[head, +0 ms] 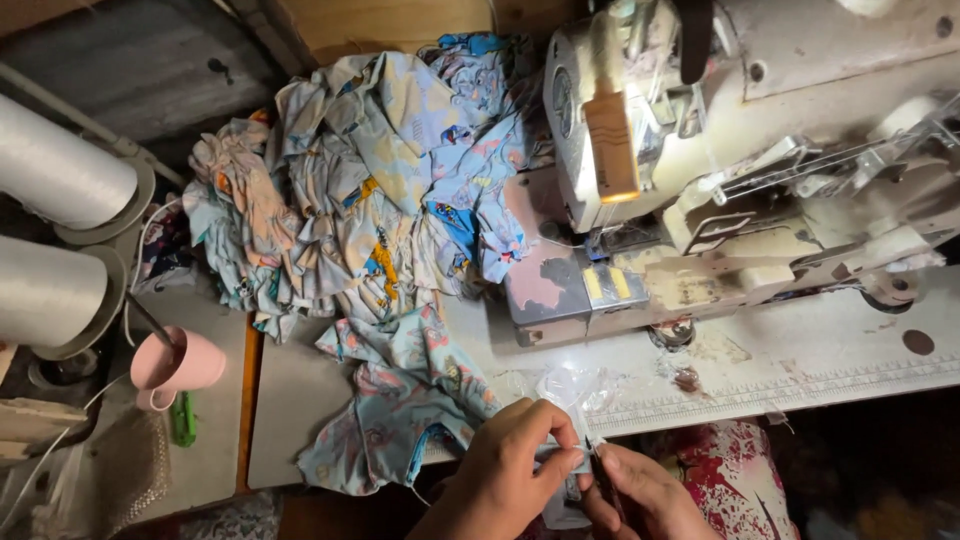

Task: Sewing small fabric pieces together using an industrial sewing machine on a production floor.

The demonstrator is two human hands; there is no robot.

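- Left hand [505,470] pinches a small pale cloth piece [562,462] at the desk's [800,370] near edge.
- Right hand [640,492] meets it there, its grip closed on a thin dark tool [603,478] touching the piece.
- A printed garment [400,410] lies just beside the left hand.
- Sewing machine [720,170] stands behind; pink cup [180,365] sits well to the left.

Bare desk [800,360] lies open right of the hands; cloth pile [370,200] and sewing machine [720,150] block beyond
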